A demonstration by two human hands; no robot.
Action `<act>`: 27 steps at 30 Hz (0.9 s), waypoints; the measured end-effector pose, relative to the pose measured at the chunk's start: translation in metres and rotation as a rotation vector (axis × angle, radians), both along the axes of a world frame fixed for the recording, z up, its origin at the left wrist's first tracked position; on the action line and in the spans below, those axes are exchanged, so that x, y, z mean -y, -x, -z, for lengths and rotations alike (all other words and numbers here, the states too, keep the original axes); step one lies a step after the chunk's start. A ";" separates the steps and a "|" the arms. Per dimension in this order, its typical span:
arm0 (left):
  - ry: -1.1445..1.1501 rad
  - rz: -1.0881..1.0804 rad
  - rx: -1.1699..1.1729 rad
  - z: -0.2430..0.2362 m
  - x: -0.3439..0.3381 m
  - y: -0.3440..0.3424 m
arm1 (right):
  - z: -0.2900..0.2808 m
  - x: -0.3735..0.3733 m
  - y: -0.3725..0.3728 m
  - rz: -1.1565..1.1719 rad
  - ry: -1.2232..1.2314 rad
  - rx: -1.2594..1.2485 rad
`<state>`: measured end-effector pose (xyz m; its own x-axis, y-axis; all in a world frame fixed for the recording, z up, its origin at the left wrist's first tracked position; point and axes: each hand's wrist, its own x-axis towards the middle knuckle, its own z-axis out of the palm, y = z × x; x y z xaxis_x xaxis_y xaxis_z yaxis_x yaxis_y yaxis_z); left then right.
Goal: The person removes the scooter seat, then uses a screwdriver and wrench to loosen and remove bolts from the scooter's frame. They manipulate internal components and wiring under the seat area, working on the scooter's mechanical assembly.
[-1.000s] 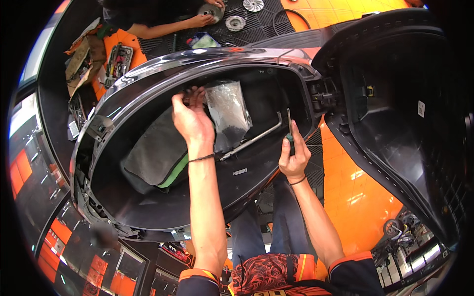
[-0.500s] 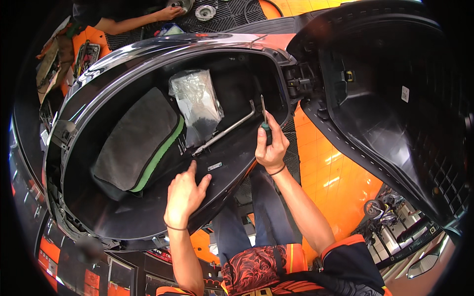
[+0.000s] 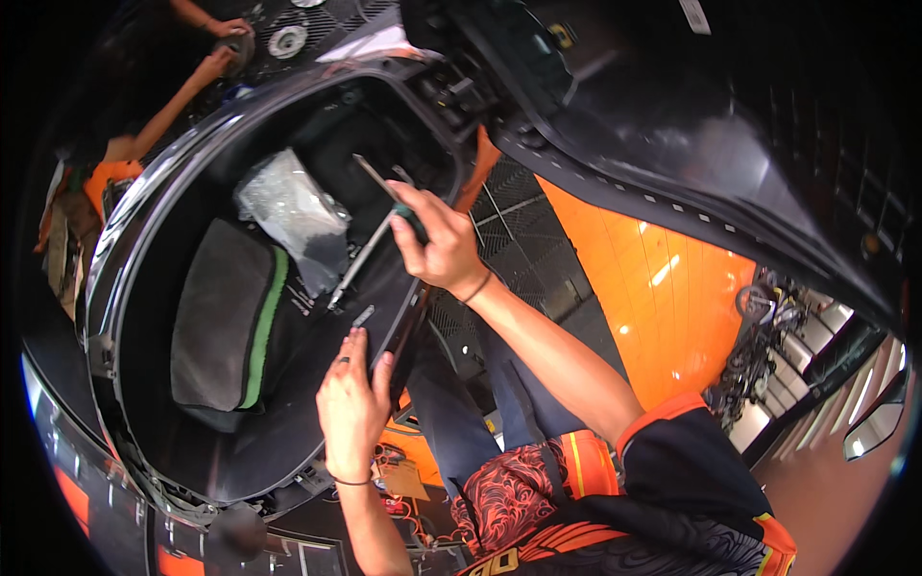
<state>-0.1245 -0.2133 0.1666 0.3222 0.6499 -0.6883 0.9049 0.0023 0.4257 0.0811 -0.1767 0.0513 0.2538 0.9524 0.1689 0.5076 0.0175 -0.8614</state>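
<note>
Screwdriver handle (image 3: 410, 219) partly hidden by right fingers (image 3: 424, 204); lid (image 3: 672, 125) cut off above.

Screwdriver handle (image 3: 413, 223) dark green; pad (image 3: 218, 317) grey, green-edged; shirt (image 3: 509, 485) black-orange, swirl-patterned.

I count two bare hands up close, one left (image 3: 351, 413), one right (image 3: 444, 240); one screwdriver (image 3: 373, 175); one long metal bar (image 3: 357, 271); one clear plastic bag (image 3: 296, 213); one grey pad (image 3: 216, 317); one compartment (image 3: 254, 456); one raised lid (image 3: 663, 154); two dark wristbands (image 3: 477, 287); one finger ring (image 3: 344, 360); farther off, one co-worker, two hands (image 3: 219, 63) visible.
</note>
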 end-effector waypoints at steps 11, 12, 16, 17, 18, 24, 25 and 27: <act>0.159 0.072 0.252 0.020 -0.020 -0.023 | -0.016 0.104 0.034 0.428 -0.005 -0.291; 0.130 0.080 0.310 0.029 -0.018 -0.023 | -0.011 0.119 0.037 0.484 0.017 -0.298; 0.094 0.071 0.270 0.033 -0.017 -0.032 | 0.032 0.176 0.034 0.687 0.470 -0.603; 0.092 0.075 0.260 0.033 -0.019 -0.038 | 0.051 0.188 0.028 0.809 0.554 -0.739; 0.033 0.108 0.271 0.035 -0.019 -0.039 | 0.069 0.199 0.018 0.922 0.612 -0.863; -0.017 0.108 0.253 0.038 -0.021 -0.041 | 0.180 0.208 -0.077 0.881 0.729 -1.011; -0.008 0.091 0.231 0.039 -0.020 -0.040 | 0.197 0.199 -0.089 0.928 0.700 -1.013; 0.022 0.051 0.209 0.034 -0.020 -0.045 | 0.228 0.180 -0.110 0.864 0.694 -0.831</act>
<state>-0.0792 -0.1930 0.1328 0.4909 0.6149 -0.6172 0.7964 -0.0295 0.6041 0.1911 -0.3571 -0.1763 0.5921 0.2694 -0.7595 -0.5230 -0.5885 -0.6165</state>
